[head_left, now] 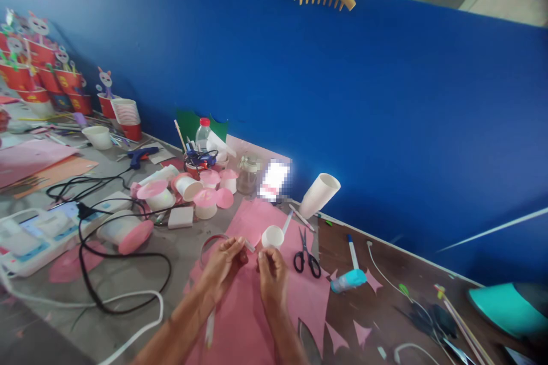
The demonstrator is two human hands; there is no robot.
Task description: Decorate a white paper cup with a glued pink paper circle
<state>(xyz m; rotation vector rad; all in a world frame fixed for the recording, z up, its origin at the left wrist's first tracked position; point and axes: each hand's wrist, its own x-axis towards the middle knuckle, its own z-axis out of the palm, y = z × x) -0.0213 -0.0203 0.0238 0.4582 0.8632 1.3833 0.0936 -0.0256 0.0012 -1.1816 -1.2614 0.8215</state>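
My left hand (pixel 223 267) is closed in a pinch on a small white strip (pixel 249 246), held above the pink paper (pixel 240 319). Just to its right is my right hand (pixel 273 274), fingertips pressed together; whatever is between them is too small to make out. A white paper cup (pixel 273 236) stands just beyond the right fingertips. Black-handled scissors (pixel 306 259) lie on the paper to the right. Behind my left hand a ring-shaped roll (pixel 209 244) is partly hidden.
White cups with pink paper discs (pixel 205 198) cluster at left, near a power strip (pixel 25 256) and looping black cable (pixel 165 274). A tall white paper tube (pixel 319 194) leans by the blue wall (pixel 385 114). A blue-capped glue bottle (pixel 349 280) and pink scraps (pixel 362 332) lie right.
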